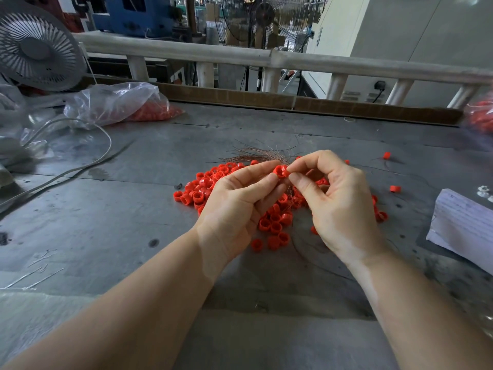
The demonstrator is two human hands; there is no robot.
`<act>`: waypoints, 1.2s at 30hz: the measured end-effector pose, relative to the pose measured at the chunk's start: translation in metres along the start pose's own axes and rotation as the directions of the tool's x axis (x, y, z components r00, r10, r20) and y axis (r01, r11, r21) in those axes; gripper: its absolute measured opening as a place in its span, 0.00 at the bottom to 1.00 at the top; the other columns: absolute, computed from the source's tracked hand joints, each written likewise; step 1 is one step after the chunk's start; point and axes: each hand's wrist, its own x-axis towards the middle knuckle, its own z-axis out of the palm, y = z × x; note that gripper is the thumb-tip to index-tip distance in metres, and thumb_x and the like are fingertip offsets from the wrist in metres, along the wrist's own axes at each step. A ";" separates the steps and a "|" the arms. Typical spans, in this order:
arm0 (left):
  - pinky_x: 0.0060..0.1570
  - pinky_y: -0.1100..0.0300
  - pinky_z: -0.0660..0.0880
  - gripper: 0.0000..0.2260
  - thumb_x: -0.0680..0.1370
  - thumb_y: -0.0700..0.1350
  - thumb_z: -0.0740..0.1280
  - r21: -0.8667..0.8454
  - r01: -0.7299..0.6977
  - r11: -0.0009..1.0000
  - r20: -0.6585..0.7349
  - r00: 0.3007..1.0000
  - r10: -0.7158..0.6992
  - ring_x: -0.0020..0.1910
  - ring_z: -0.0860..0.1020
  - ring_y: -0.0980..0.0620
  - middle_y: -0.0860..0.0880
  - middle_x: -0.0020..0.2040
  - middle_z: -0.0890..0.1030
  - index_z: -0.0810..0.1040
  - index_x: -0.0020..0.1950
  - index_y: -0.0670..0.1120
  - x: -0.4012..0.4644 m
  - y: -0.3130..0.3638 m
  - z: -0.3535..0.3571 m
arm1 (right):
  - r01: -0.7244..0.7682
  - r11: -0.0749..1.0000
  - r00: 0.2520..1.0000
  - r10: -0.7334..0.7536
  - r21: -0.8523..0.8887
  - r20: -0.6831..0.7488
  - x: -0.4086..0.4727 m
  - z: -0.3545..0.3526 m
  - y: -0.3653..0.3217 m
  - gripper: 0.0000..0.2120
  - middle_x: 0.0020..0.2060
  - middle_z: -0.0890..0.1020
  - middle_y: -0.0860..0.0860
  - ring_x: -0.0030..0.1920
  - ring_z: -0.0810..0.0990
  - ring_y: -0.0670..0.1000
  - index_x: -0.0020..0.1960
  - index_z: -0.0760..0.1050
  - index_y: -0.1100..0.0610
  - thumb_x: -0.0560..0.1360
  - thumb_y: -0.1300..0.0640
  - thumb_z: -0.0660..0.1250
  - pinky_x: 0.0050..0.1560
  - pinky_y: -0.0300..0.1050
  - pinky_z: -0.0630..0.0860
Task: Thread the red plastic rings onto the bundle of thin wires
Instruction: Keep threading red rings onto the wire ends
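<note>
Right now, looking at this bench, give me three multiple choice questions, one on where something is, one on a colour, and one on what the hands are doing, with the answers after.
1. Where does the clear plastic bag of red parts lie?
A. far left of the table
B. under the right forearm
C. on the paper stack

2. What colour are the loose rings piled on the table?
A. blue
B. red
C. white

3. What is the held ring doing?
A. lying alone on the table
B. pinched between the fingertips of the left hand and right hand
C. sealed inside a bag

Answers: 1 A, it sits near the fan. 2 B, the whole pile is red. 3 B, fingertips of both hands meet on it above the pile.
</note>
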 end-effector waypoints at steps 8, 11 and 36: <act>0.41 0.66 0.79 0.09 0.69 0.33 0.65 0.075 -0.045 0.996 0.022 0.999 0.044 0.39 0.83 0.53 0.45 0.40 0.84 0.80 0.48 0.39 -0.001 -0.001 0.000 | 0.063 0.995 0.997 -0.066 -0.074 -0.030 0.000 0.000 -0.001 0.05 0.38 0.79 0.49 0.43 0.76 0.43 0.43 0.78 0.57 0.73 0.66 0.69 0.45 0.26 0.68; 0.42 0.66 0.79 0.08 0.73 0.31 0.64 0.100 -0.060 0.993 0.011 0.998 0.059 0.39 0.83 0.54 0.45 0.40 0.84 0.79 0.48 0.38 -0.001 -0.002 0.001 | 0.082 0.990 0.996 -0.086 -0.114 -0.030 -0.001 0.001 0.001 0.04 0.38 0.78 0.48 0.42 0.75 0.43 0.43 0.78 0.59 0.73 0.66 0.68 0.45 0.27 0.68; 0.39 0.68 0.78 0.09 0.73 0.30 0.64 0.113 -0.116 0.987 -0.036 0.992 0.120 0.40 0.83 0.54 0.45 0.40 0.85 0.81 0.45 0.40 -0.002 -0.008 0.002 | 0.218 0.856 0.960 -0.274 -0.469 -0.054 -0.006 0.008 0.000 0.03 0.38 0.79 0.57 0.40 0.79 0.58 0.42 0.78 0.64 0.73 0.64 0.67 0.41 0.48 0.74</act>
